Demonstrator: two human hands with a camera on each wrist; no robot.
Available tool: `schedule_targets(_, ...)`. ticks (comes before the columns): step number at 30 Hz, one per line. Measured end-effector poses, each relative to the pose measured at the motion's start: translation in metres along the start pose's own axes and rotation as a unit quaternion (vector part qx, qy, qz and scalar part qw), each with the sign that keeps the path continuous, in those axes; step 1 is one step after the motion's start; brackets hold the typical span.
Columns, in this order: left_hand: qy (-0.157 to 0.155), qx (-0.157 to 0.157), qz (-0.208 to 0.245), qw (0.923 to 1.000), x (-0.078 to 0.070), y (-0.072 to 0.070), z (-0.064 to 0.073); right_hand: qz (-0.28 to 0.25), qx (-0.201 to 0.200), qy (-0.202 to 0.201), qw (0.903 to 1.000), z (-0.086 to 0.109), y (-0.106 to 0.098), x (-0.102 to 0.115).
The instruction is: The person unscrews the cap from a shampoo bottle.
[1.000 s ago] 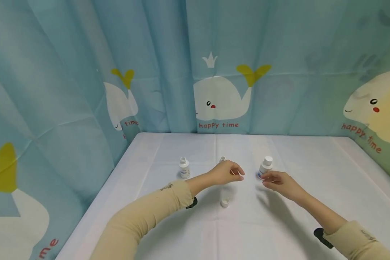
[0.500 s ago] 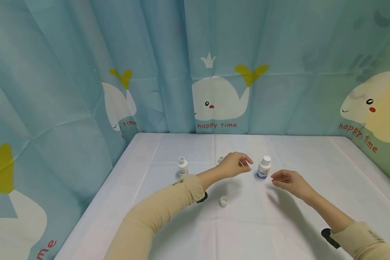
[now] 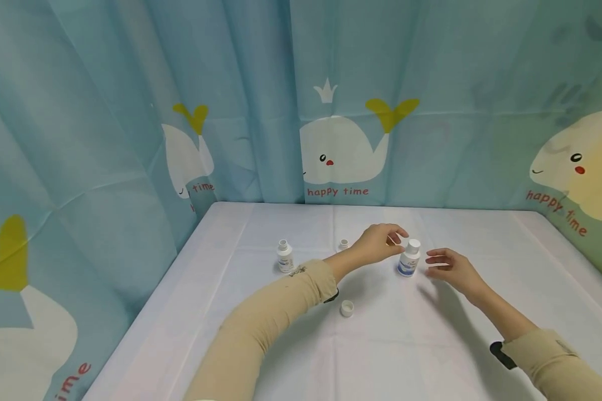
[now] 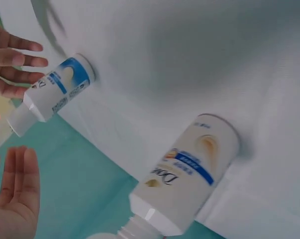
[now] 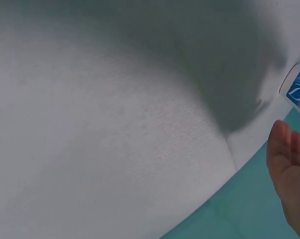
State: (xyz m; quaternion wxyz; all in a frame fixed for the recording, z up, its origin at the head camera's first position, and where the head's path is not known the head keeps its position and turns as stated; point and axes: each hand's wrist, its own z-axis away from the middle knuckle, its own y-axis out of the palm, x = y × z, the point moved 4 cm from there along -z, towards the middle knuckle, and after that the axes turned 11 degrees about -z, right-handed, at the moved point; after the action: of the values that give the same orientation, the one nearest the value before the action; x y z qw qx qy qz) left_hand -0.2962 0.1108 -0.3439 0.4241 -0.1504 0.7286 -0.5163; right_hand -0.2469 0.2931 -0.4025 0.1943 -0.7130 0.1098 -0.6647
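Note:
A capped white bottle with a blue label point(image 3: 408, 260) stands upright at the right of the table. My left hand point(image 3: 378, 243) is at its left, near the cap, fingers loosely bent and holding nothing. To the bottle's right is my right hand point(image 3: 454, 270), its fingers slightly curved and apart from it. The left wrist view shows this bottle point(image 4: 60, 89) between the right hand point(image 4: 10, 62) and the left hand point(image 4: 15, 194). In the right wrist view only part of the bottle point(image 5: 299, 92) shows, beyond the right hand point(image 5: 291, 174).
An uncapped white bottle point(image 3: 285, 257) stands at the left. Another uncapped bottle point(image 3: 343, 244) is partly hidden behind the left forearm. A loose white cap point(image 3: 347, 308) lies on the white-covered table point(image 3: 381, 356). A blue whale-print curtain point(image 3: 261, 111) hangs behind.
My left hand has moved right and away from me, up to the capped bottle. The right hand has drawn back to the right, off the bottle's front.

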Motion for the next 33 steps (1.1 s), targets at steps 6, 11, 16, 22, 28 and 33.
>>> schedule_targets(6,0.004,0.013,-0.029,0.9995,-0.009,0.003,-0.011,-0.025,0.028,0.016,0.9992,-0.011,0.003,-0.002)
schedule_targets(11,0.004,0.03,-0.039,0.9988,-0.012,0.007,-0.016,-0.048,0.059,0.032,0.9966,-0.017,0.005,-0.006)
schedule_targets(16,-0.016,0.015,-0.031,0.9993,-0.011,0.008,-0.019,-0.068,0.072,0.054,0.9936,-0.017,0.006,-0.012)
schedule_targets(22,-0.014,-0.005,-0.009,0.9998,-0.009,0.009,-0.026,-0.059,0.075,0.031,0.995,-0.02,0.006,-0.016)
schedule_targets(28,-0.019,-0.003,0.019,0.9996,-0.007,0.013,-0.031,-0.07,0.083,0.013,0.994,-0.023,0.005,-0.019)
schedule_targets(33,-0.022,0.011,0.039,0.9989,-0.006,0.017,-0.034,-0.106,0.105,0.008,0.9888,-0.023,0.008,-0.022)
